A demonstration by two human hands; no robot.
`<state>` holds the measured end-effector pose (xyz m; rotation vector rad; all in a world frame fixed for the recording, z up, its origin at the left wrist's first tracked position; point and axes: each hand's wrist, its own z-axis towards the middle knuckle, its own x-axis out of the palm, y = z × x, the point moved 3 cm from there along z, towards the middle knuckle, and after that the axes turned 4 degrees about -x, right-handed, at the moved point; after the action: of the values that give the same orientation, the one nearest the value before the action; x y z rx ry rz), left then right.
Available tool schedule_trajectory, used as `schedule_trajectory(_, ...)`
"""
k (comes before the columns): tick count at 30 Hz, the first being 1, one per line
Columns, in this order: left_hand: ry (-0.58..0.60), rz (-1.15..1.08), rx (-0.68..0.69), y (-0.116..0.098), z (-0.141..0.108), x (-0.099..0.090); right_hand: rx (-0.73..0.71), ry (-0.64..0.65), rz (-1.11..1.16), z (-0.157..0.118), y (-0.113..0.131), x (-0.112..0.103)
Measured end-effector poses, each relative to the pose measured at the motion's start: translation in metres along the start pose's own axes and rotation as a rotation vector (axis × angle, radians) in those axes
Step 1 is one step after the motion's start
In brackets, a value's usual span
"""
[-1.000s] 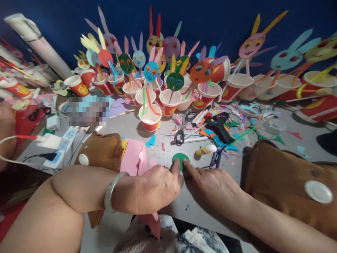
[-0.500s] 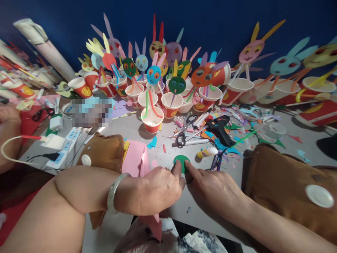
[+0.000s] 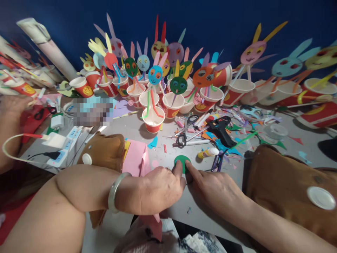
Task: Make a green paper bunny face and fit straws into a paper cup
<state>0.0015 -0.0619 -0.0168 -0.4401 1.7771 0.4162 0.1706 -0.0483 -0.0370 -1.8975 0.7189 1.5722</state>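
Note:
A green paper circle (image 3: 182, 160) lies flat on the grey table in front of me. My left hand (image 3: 163, 189), a silver bangle on its wrist, is curled closed with fingertips pressing the circle's lower left part. From the right, my right hand (image 3: 214, 188) presses an index fingertip on the same circle's right edge; its other fingers are folded under and mostly hidden. Just beyond lie a glue stick (image 3: 207, 153) with a yellow label and a pair of black-handled scissors (image 3: 181, 140). A folded pink paper (image 3: 135, 158) is by my left forearm.
Behind stand several red-and-white paper cups (image 3: 153, 121) with paper rabbit faces on straws. A black glue gun (image 3: 222, 130) lies among paper scraps. Brown padded pouches (image 3: 284, 186) flank my arms; a power strip (image 3: 64, 151) lies left. Another person's hand (image 3: 15, 105) shows far left.
My hands and the green circle stay together in the same place. The whole view has shifted slightly. The other person's hand at far left has moved further into view.

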Motion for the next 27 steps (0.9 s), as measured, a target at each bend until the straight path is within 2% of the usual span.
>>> schedule_trajectory(7,0.054,-0.033,0.013,0.0019,0.0020,-0.0047,-0.028,-0.023,-0.021,-0.0009,-0.0005,0.0041)
schedule_trajectory(12,0.050,-0.012,0.008,0.0012,0.0028,-0.0034,-0.038,-0.073,-0.003,-0.0021,-0.0006,0.0054)
schedule_trajectory(18,-0.005,0.007,-0.004,0.0012,0.0016,-0.0034,-0.014,-0.045,-0.023,-0.0009,-0.0002,-0.0012)
schedule_trajectory(27,0.029,0.005,0.010,0.0010,0.0017,-0.0024,-0.032,-0.132,-0.004,0.0000,0.0012,-0.0023)
